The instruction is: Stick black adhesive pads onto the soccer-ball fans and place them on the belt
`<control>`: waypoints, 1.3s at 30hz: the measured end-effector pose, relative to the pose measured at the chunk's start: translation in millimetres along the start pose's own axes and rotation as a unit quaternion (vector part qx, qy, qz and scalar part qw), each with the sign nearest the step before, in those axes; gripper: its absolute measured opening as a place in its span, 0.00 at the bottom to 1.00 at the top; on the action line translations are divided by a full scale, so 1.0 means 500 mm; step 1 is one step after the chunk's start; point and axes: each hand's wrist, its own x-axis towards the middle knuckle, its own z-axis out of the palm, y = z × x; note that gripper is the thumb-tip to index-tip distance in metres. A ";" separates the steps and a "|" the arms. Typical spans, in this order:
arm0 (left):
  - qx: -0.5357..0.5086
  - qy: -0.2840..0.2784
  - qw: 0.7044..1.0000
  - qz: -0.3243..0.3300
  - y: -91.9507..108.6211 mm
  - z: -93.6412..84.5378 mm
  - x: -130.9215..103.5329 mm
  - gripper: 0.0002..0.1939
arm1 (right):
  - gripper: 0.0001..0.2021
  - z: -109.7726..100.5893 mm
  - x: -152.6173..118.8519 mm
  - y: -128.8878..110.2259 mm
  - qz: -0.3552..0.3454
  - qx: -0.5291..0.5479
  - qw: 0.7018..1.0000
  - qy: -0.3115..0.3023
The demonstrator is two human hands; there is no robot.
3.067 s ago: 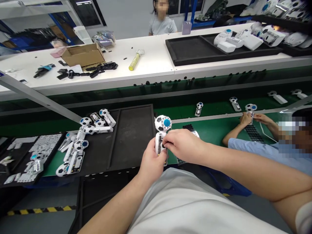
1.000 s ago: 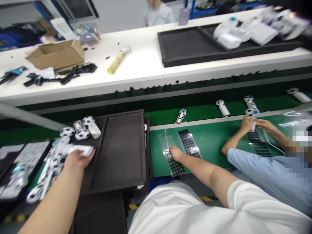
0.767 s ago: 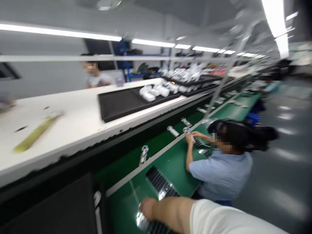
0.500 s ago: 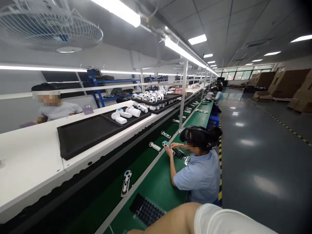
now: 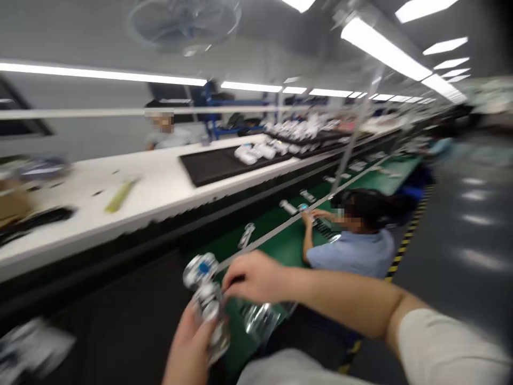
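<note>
My left hand (image 5: 192, 337) is wrapped round a white device (image 5: 208, 299) with a round head and a blue disc, held above the dark bench at the bottom centre. Beside the device, my right hand (image 5: 254, 275) has its fingers pinched together close to its right edge; whatever they hold, if anything, is too small and blurred to name. Clear plastic packaging (image 5: 260, 321) lies on the green surface below my right hand. Another white device (image 5: 246, 235) rests on the green belt beyond.
A person in a blue shirt (image 5: 356, 251) works to the right. Black trays (image 5: 212, 166) with white parts stand on the white shelf (image 5: 160, 187), near a yellow-green object (image 5: 121, 195). Behind the shelf is another person (image 5: 172, 138). White parts (image 5: 34, 347) are at lower left.
The view has swung left and is blurred. My left hand and the device in it have come into view; my right hand, mostly out of frame before, is now beside the device.
</note>
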 end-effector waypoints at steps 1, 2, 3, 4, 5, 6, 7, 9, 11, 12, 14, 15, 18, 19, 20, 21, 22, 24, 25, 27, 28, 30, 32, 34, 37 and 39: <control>-0.002 0.016 1.000 -0.009 0.003 -0.021 -0.029 0.30 | 0.03 -0.007 -0.007 -0.009 0.012 -0.003 1.000 -0.005; -0.001 0.015 1.000 -0.011 0.008 -0.032 -0.050 0.29 | 0.04 -0.012 -0.009 -0.012 0.018 -0.017 1.000 -0.002; 0.003 -0.001 1.000 -0.009 0.012 -0.036 -0.060 0.29 | 0.05 -0.014 -0.009 -0.011 0.017 -0.034 0.999 -0.010; 0.009 -0.011 1.000 -0.004 0.014 -0.035 -0.062 0.28 | 0.06 -0.012 -0.007 -0.008 0.021 -0.056 0.998 -0.021; 0.016 -0.020 1.000 0.000 0.014 -0.032 -0.060 0.28 | 0.07 -0.009 -0.006 -0.007 0.021 -0.079 0.996 -0.035; 0.022 -0.029 0.999 0.003 0.013 -0.029 -0.057 0.27 | 0.08 -0.003 -0.007 -0.007 0.018 -0.099 0.994 -0.052; 0.026 -0.036 0.999 0.004 0.011 -0.027 -0.054 0.27 | 0.09 0.002 -0.008 -0.009 0.013 -0.117 0.991 -0.069; 0.031 -0.047 0.998 0.004 0.007 -0.025 -0.054 0.28 | 0.09 0.013 -0.012 -0.015 0.003 -0.146 0.985 -0.097; 0.034 -0.053 0.998 0.007 0.004 -0.027 -0.058 0.28 | 0.10 0.019 -0.012 -0.020 -0.003 -0.172 0.979 -0.111; 0.035 -0.057 0.998 0.008 0.004 -0.029 -0.060 0.28 | 0.10 0.021 -0.010 -0.021 -0.004 -0.181 0.977 -0.115; 0.043 -0.063 0.997 0.009 0.003 -0.032 -0.062 0.27 | 0.10 0.021 -0.005 -0.023 -0.009 -0.186 0.975 -0.124; 0.048 -0.063 0.997 0.011 0.002 -0.034 -0.062 0.27 | 0.10 0.021 -0.002 -0.024 -0.013 -0.185 0.974 -0.129; 0.063 -0.051 0.996 0.025 0.002 -0.037 -0.061 0.26 | 0.10 0.020 0.005 -0.028 -0.017 -0.182 0.973 -0.140; 0.065 -0.049 0.996 0.028 0.002 -0.038 -0.060 0.26 | 0.10 0.020 0.007 -0.029 -0.018 -0.183 0.973 -0.141; 0.066 -0.050 0.996 0.027 0.002 -0.039 -0.060 0.26 | 0.09 0.020 0.008 -0.029 -0.020 -0.182 0.973 -0.140; 0.066 -0.054 0.996 0.023 0.002 -0.040 -0.060 0.26 | 0.09 0.021 0.009 -0.030 -0.023 -0.179 0.974 -0.140; 0.066 -0.058 0.996 0.018 0.004 -0.041 -0.061 0.26 | 0.09 0.022 0.009 -0.030 -0.027 -0.176 0.974 -0.141; 0.067 -0.061 0.996 0.012 0.007 -0.043 -0.062 0.25 | 0.09 0.025 0.009 -0.030 -0.033 -0.173 0.974 -0.145; 0.069 -0.060 0.996 0.012 0.009 -0.044 -0.062 0.24 | 0.09 0.027 0.009 -0.030 -0.035 -0.176 0.973 -0.146; 0.073 -0.055 0.996 0.015 0.012 -0.044 -0.062 0.23 | 0.08 0.031 0.010 -0.029 -0.034 -0.185 0.971 -0.146; 0.075 -0.054 0.996 0.015 0.012 -0.044 -0.062 0.23 | 0.08 0.032 0.010 -0.030 -0.035 -0.189 0.970 -0.147; 0.078 -0.054 0.995 0.013 0.011 -0.045 -0.062 0.23 | 0.08 0.034 0.010 -0.031 -0.034 -0.192 0.969 -0.153; 0.079 -0.053 0.995 0.016 0.007 -0.045 -0.061 0.23 | 0.08 0.034 0.011 -0.033 -0.028 -0.190 0.967 -0.166; 0.083 -0.052 0.995 0.019 0.004 -0.046 -0.062 0.24 | 0.09 0.033 0.012 -0.036 -0.022 -0.185 0.966 -0.176; 0.096 -0.052 0.994 0.021 0.003 -0.046 -0.066 0.23 | 0.10 0.034 0.011 -0.037 -0.019 -0.181 0.966 -0.182; 0.105 -0.054 0.993 0.023 0.004 -0.045 -0.070 0.22 | 0.10 0.040 0.006 -0.035 -0.021 -0.186 0.966 -0.177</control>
